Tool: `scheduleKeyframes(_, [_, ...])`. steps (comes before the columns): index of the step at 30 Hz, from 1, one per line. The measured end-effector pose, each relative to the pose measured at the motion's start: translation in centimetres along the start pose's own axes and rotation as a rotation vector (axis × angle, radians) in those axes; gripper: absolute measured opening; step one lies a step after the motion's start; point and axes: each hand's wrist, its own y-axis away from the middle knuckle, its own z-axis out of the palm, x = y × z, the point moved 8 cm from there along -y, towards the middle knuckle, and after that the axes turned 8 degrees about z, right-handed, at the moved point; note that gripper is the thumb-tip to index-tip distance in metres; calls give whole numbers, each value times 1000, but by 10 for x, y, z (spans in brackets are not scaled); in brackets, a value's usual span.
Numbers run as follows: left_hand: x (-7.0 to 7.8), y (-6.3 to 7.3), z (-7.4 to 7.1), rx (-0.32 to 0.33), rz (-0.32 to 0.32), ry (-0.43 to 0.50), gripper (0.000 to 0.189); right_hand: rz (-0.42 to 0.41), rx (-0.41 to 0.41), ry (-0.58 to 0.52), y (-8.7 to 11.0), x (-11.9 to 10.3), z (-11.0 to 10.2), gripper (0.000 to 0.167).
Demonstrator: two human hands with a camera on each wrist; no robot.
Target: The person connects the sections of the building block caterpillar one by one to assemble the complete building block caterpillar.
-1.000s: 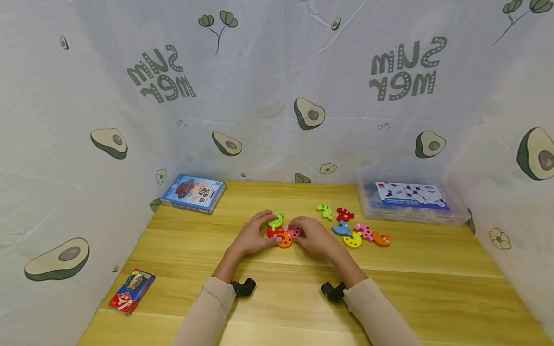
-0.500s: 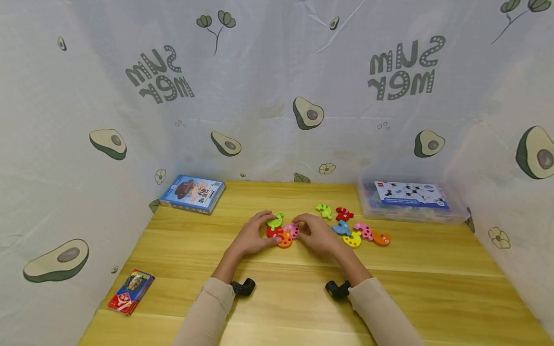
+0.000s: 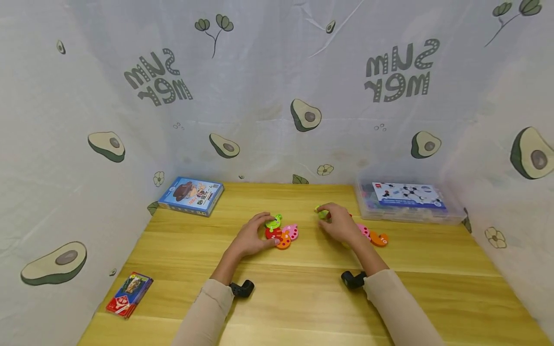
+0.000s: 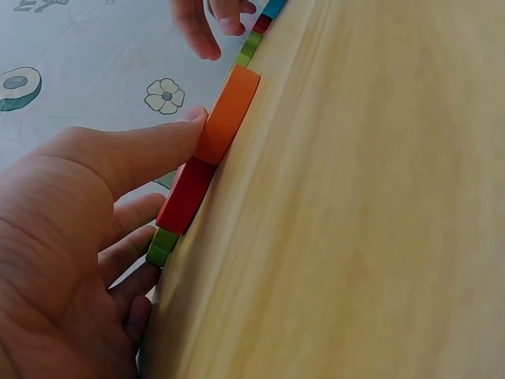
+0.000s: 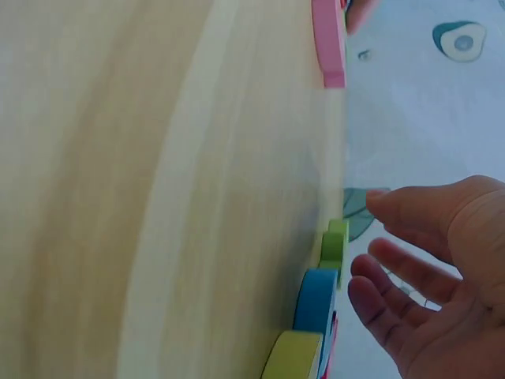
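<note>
My left hand point(image 3: 251, 236) holds a joined cluster of wooden number-puzzle pieces: a green smiling head point(image 3: 273, 223), a red piece point(image 3: 271, 234), an orange piece point(image 3: 283, 241) and a pink piece point(image 3: 291, 231). In the left wrist view, its thumb presses the edge of the orange piece point(image 4: 229, 114) while other fingers lie by the green one. To the right, my right hand point(image 3: 339, 223) hovers with fingers apart over a loose green piece point(image 3: 322, 214). The right wrist view has that green piece point(image 5: 334, 245) just short of the fingers, near a blue piece point(image 5: 316, 304) and a yellow piece point(image 5: 293, 359).
Beyond the right hand lie a loose pink piece point(image 3: 364, 231) and an orange piece marked 10 point(image 3: 379, 239). A blue box point(image 3: 191, 195) stands back left, a clear plastic case point(image 3: 409, 201) back right. A card pack point(image 3: 130, 294) lies front left. A patterned cloth hangs behind.
My right hand has let go of the pink piece at the cluster and moved right to the loose green piece. The left hand stays at the cluster.
</note>
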Motion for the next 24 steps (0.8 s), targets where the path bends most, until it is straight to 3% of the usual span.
scheduleKeyframes(8, [1, 1, -1, 4, -4, 15, 68, 58, -15, 58, -12, 16, 0, 46])
scheduleKeyframes(15, [1, 1, -1, -4, 5, 34, 68, 26, -20, 53, -11, 11, 3, 37])
scheduleKeyframes(24, [-1, 1, 0, -29, 14, 29, 69, 67, -51, 41, -12, 12, 9, 36])
